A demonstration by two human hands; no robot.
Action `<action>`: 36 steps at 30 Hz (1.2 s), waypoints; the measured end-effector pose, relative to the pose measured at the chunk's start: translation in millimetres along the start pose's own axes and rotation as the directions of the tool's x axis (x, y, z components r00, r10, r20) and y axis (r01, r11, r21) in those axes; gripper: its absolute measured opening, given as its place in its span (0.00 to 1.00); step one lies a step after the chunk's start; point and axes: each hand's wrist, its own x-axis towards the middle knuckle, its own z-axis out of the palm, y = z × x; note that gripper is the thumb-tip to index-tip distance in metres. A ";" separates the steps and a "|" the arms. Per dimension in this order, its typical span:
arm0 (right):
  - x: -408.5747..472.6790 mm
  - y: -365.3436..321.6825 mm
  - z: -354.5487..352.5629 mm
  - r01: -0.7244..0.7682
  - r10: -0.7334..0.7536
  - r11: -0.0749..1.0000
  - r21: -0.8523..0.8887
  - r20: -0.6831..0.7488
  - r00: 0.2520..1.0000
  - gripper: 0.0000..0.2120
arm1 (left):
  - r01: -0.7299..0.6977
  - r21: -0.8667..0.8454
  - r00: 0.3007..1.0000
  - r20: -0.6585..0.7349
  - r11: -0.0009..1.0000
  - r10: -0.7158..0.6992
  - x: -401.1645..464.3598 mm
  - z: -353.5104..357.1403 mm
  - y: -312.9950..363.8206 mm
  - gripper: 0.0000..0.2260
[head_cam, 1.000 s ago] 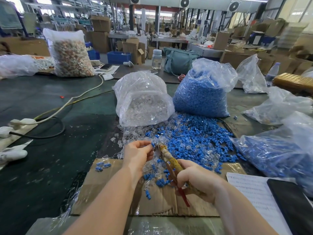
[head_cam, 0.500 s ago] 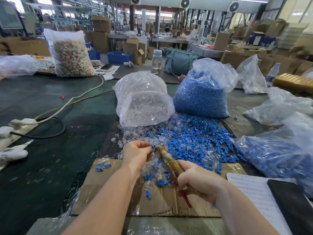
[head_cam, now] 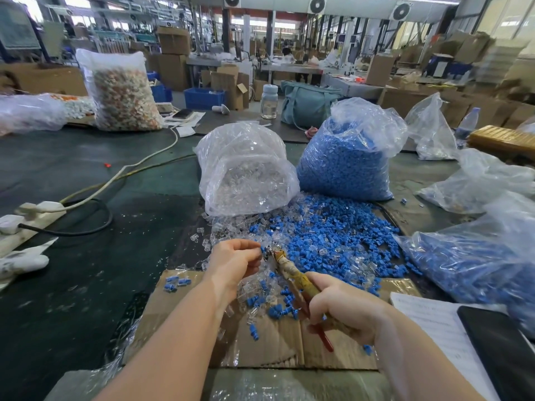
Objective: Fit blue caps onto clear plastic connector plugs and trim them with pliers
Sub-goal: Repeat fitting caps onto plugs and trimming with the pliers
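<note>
Over the cardboard, trimming step in hand.
Left hand point(head_cam: 234, 257) pinches a capped plug point(head_cam: 263, 250) at the pliers point(head_cam: 292, 274) tip, right hand point(head_cam: 344, 309) grip wrapped round the handles; next I'd say squeeze.

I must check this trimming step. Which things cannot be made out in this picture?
- Head view: the piece pinched by the left hand is too small and is covered by its fingers.
- Pliers: the tip is tiny and blurred; the right hand hides the handles.
- Black device: cut off by the right edge.
</note>
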 end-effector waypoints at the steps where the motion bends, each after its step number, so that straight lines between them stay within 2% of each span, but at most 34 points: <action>1: -1.5 -1.2 -0.7 0.004 -0.004 1.000 0.002 0.006 1.000 0.18 | -0.001 0.016 1.000 0.014 1.000 0.001 1.0 -1.3 0.8 0.05; 4: -4.9 -3.2 -3.6 0.015 -0.014 1.000 -0.009 0.038 0.999 0.17 | -0.007 0.075 0.999 0.045 0.997 0.003 3.7 -3.5 2.4 0.06; 8: -7.3 -4.6 -5.4 0.021 -0.020 1.000 -0.014 0.070 0.997 0.20 | -0.027 0.124 0.995 0.096 0.992 0.015 4.6 -5.4 3.6 0.08; 12: -7.2 -3.7 -4.3 0.022 -0.022 1.000 -0.013 0.040 0.999 0.23 | -0.043 0.155 0.990 0.139 0.987 0.021 4.9 -6.9 6.0 0.09; 17: -4.9 -3.4 -1.7 0.006 -0.007 0.998 -0.056 -0.023 1.000 0.20 | -0.058 0.170 0.987 0.158 0.984 0.031 5.4 -8.9 5.2 0.09; 27: -5.9 1.4 -1.0 -0.023 0.020 0.993 -0.114 -0.034 0.999 0.21 | -0.064 0.199 0.987 0.156 0.978 0.032 7.7 -8.8 -6.5 0.07; 33: -1.5 4.5 -1.3 -0.027 0.027 1.000 0.015 -0.005 1.000 0.22 | -0.078 0.200 0.989 0.142 0.977 0.050 8.3 -9.2 -7.9 0.08; 36: -1.1 2.7 0.6 -0.026 0.026 1.000 0.005 -0.009 1.000 0.22 | -0.078 0.203 0.989 0.136 0.976 0.051 8.7 -10.2 -7.2 0.08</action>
